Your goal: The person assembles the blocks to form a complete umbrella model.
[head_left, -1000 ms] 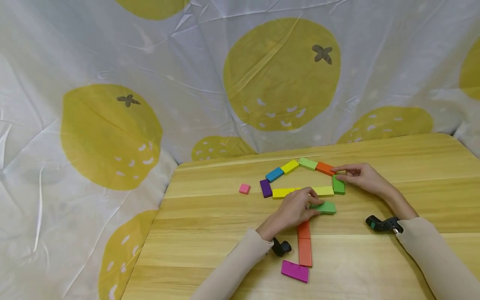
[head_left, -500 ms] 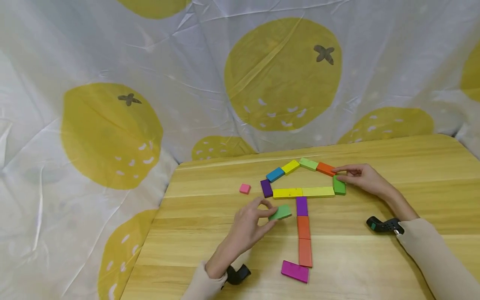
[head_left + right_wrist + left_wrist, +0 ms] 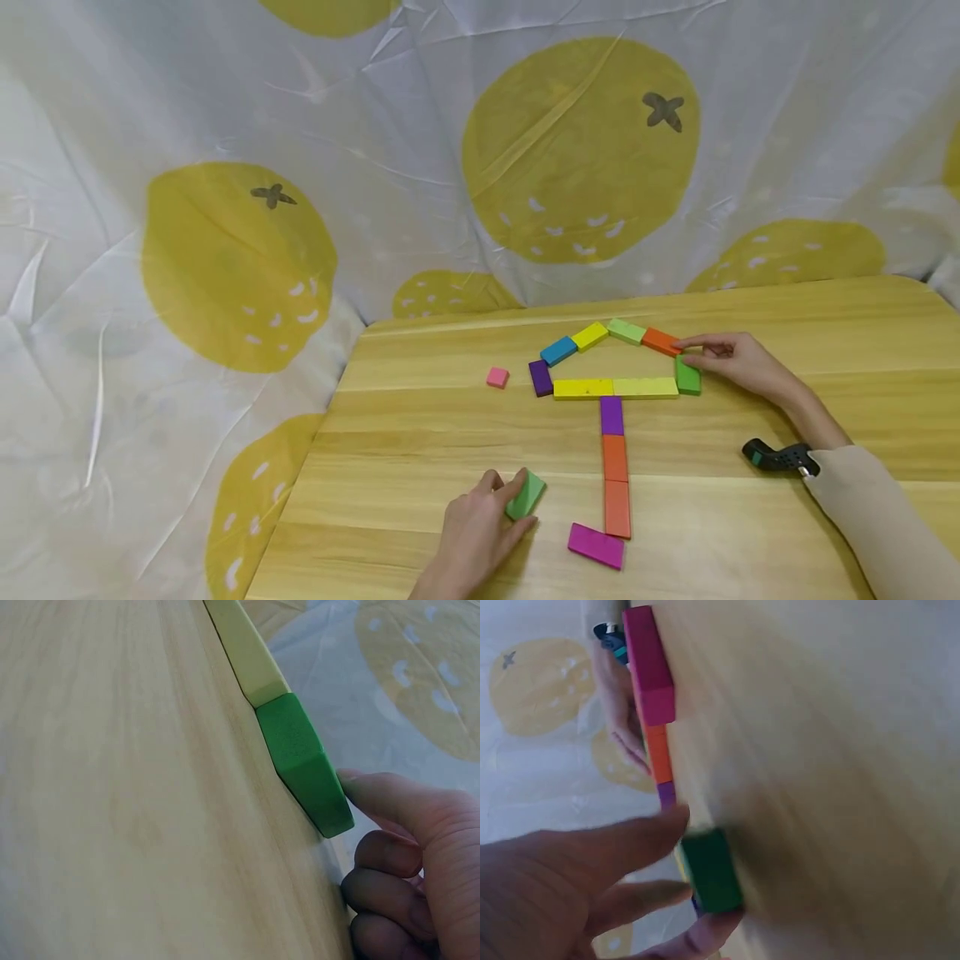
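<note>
A light green block [image 3: 527, 497] lies on the wooden table, left of the column of blocks. My left hand [image 3: 474, 533] is at it, fingertips touching one side. The left wrist view shows a small gap between the thumb [image 3: 664, 829] and the block's near end. At the right side of the block figure, my right hand [image 3: 738, 365] touches the orange block [image 3: 661, 341] with the index finger. Its thumb rests against the dark green block [image 3: 687, 375]; in the right wrist view the thumb [image 3: 375, 793] meets that block's side while other fingers are curled.
Yellow [image 3: 582, 389] and pale yellow [image 3: 645, 387] blocks form a row under an arch of several coloured blocks. Below run a purple block [image 3: 612, 415] and two red-orange blocks [image 3: 617, 483]. A magenta block [image 3: 596, 546] sits near the bottom; a pink cube [image 3: 497, 377] lies left.
My left hand has carried the light green block from beside the column down and left, turning it, and its thumb has come away. My right hand stays at the orange and dark green blocks.
</note>
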